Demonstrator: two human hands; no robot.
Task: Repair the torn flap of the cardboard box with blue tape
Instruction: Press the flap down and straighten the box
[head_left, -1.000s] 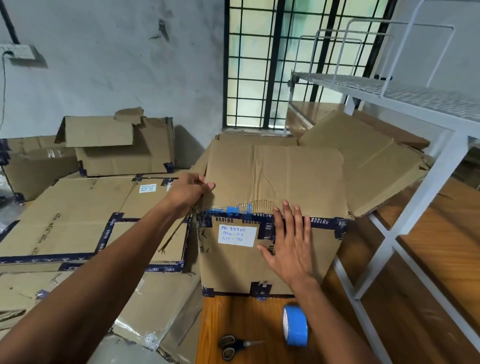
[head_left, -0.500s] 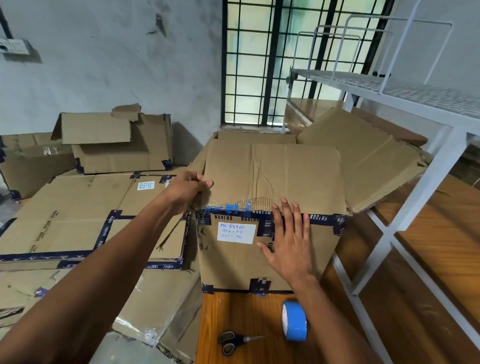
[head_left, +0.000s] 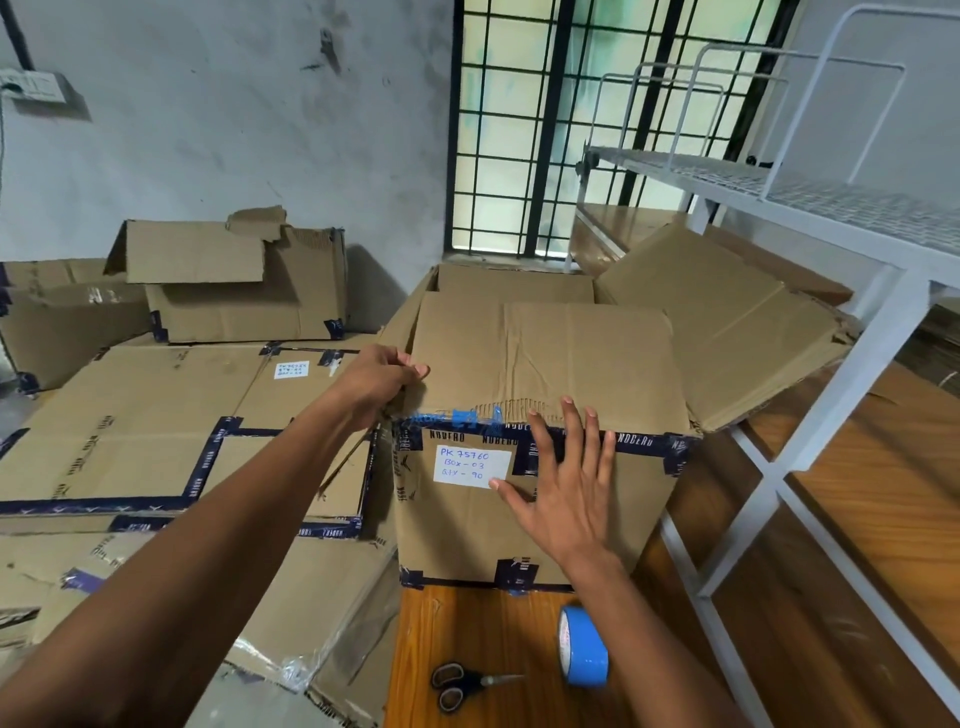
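A brown cardboard box (head_left: 457, 530) with dark printed tape and a white handwritten label stands on a wooden table. Its near top flap (head_left: 550, 353) is folded down over the opening, and a torn corrugated edge shows along the front fold. A short strip of blue tape (head_left: 460, 417) lies on that fold at the left. My left hand (head_left: 376, 382) grips the flap's left edge with curled fingers. My right hand (head_left: 563, 493) lies flat against the box front, straight fingers reaching up to the fold. A blue tape roll (head_left: 584, 647) stands on the table in front of the box.
Black-handled scissors (head_left: 460, 686) lie left of the roll on the wooden table (head_left: 493, 623). Flattened and stacked cartons (head_left: 130, 441) fill the left side. A white metal rack (head_left: 857, 322) stands at the right, with a loose cardboard sheet (head_left: 727, 322) leaning under it.
Both hands stay where they were on the box; only the view has shifted slightly.
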